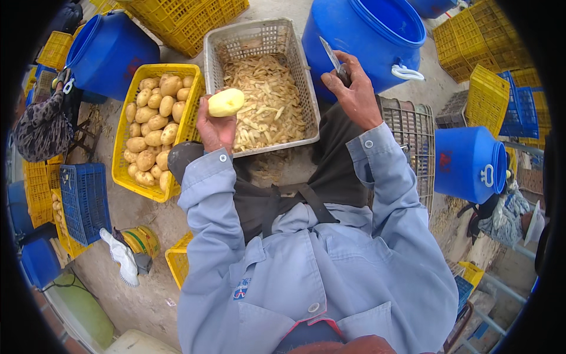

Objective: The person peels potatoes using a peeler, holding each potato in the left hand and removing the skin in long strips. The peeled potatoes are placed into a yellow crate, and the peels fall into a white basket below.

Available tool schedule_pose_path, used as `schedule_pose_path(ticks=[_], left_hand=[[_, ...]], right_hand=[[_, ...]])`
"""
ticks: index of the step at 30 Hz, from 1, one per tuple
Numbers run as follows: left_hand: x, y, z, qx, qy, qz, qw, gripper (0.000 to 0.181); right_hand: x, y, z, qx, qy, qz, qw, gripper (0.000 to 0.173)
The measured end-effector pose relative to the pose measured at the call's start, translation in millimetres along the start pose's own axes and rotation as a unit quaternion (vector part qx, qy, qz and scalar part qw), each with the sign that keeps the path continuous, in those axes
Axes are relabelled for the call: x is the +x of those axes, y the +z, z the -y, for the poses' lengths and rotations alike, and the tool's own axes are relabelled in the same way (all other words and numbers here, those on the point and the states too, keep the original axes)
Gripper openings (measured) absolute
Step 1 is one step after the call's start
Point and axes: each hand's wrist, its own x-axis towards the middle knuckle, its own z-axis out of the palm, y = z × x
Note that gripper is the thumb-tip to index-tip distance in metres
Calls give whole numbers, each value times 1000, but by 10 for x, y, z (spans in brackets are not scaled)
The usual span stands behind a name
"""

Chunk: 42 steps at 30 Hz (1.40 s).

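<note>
My left hand [217,128] holds a peeled, pale yellow potato [226,102] above the near left part of a grey plastic crate [312,106]. Inside that crate lies a heap of potato peelings [265,101]. Raised to the right, beside a large blue plastic barrel [353,40], my right hand [352,90] grips a tool with a flat metal blade [329,52] pointing up and away; its handle is mostly hidden by the fingers. A yellow plastic crate [119,155] full of unpeeled potatoes [154,119] stands to the left of the peelings crate.
Another blue barrel [119,53] stands behind the potato crate. At my right side is a grey slatted crate [409,132], with a blue barrel [464,163] beyond it. A blue crate [86,203] stands left. Other people sit at the far left [44,124] and far right [508,217].
</note>
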Motion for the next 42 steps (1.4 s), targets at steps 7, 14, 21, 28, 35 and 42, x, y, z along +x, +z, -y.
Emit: schedule_pose_path(ticks=[7, 14, 21, 28, 35, 42], left_hand=[[34, 30, 2, 34, -15, -6, 999, 22], [116, -52, 57, 33, -46, 4, 998, 22], [132, -71, 56, 61, -33, -20, 997, 20], [47, 87, 167, 84, -12, 0, 996, 21], [-59, 174, 141, 52, 23, -40, 998, 23], [-11, 215, 234, -27, -7, -74, 997, 26]], right_hand=[[-1159, -1768, -1496, -215, 151, -135, 955, 39], [-2197, -2273, -2628, -396, 313, -201, 840, 39], [-1978, -2022, -2605, -394, 299, -245, 834, 37], [-2053, -1834, -2423, -462, 189, -225, 837, 39], [-1943, -1620, -2181, -388, 319, -104, 859, 54], [-2281, -1754, -2482, -469, 247, -128, 838, 51]])
